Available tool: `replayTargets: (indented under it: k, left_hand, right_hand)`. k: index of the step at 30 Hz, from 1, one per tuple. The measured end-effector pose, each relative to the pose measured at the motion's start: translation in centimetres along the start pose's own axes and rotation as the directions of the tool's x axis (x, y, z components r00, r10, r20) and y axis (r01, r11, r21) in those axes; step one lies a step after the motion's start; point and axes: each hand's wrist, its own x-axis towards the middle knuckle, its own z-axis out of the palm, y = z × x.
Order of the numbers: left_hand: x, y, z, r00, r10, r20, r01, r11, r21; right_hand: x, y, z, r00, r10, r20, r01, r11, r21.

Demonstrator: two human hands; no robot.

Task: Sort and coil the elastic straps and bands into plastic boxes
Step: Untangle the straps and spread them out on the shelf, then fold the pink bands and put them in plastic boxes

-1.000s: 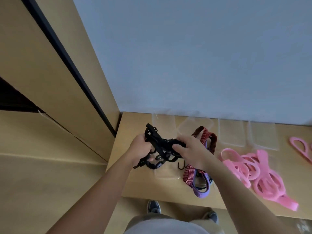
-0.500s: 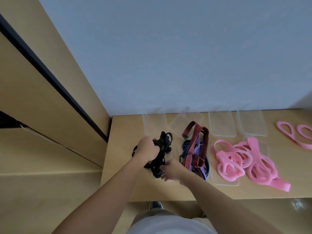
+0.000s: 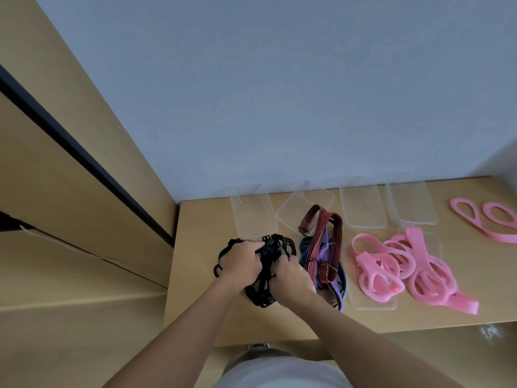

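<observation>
At the left end of the wooden table (image 3: 195, 275), the left hand (image 3: 242, 261) and the right hand (image 3: 291, 281) both curl round a tangled bundle of black straps (image 3: 260, 292), held low over the tabletop. Whether a box lies beneath it cannot be told. Just right, striped straps (image 3: 321, 236) in red, blue and purple lie heaped, one red end crossing a tilted clear box (image 3: 296, 208). Further right, pink bands (image 3: 391, 267) pile on a clear front box (image 3: 375, 302), spilling past its right edge. Two loose pink bands (image 3: 475, 219) lie far right.
</observation>
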Motion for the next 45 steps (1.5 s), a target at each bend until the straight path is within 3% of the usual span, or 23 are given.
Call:
replayTargets:
  k: [4,9,14,19,23,28,33,39,45]
  left_hand:
    - [0.2,0.1,0.0,0.998,0.021,0.057,-0.025,0.997,0.071]
    - [0.2,0.6,-0.6,0.994,0.015,0.104,-0.021,0.998,0.051]
    - [0.4,1.6,-1.4,0.993,0.054,0.105,-0.053,0.998,-0.016]
    - [1.1,4.2,-1.7,0.986,0.165,0.011,-0.165,0.973,0.162]
    - [2.4,7.8,-1.5,0.955,0.291,0.056,-0.294,0.911,0.289]
    - [3.7,13.2,1.1,0.897,0.404,0.178,-0.441,0.838,0.322]
    - [3.4,18.9,5.2,0.841,0.494,0.219,-0.54,0.755,0.371]
    - [2.2,26.6,10.6,0.82,0.503,0.274,-0.572,0.692,0.44]
    - [0.9,35.5,17.5,0.816,0.499,0.29,-0.577,0.703,0.415]
  right_hand:
    - [0.3,0.2,-0.3,0.994,-0.087,0.066,0.086,0.996,0.016]
    - [0.9,0.6,-1.8,0.991,-0.089,0.103,0.088,0.996,0.014]
    - [0.9,1.8,-3.3,0.991,-0.09,-0.101,0.095,0.995,0.045]
    - [0.9,4.1,-5.4,0.898,-0.153,-0.412,0.091,0.982,-0.164]
    - [0.8,7.1,-8.2,0.851,-0.163,-0.499,0.096,0.983,-0.158]
    - [-0.5,12.8,-11.4,0.891,-0.025,-0.454,-0.036,0.991,-0.126]
    - [-3.0,19.8,-13.4,0.883,0.091,-0.461,-0.143,0.987,-0.078]
    - [-5.6,28.2,-15.2,0.895,0.146,-0.421,-0.132,0.989,0.063]
    - [-8.3,38.6,-18.1,0.903,0.162,-0.398,-0.123,0.985,0.12]
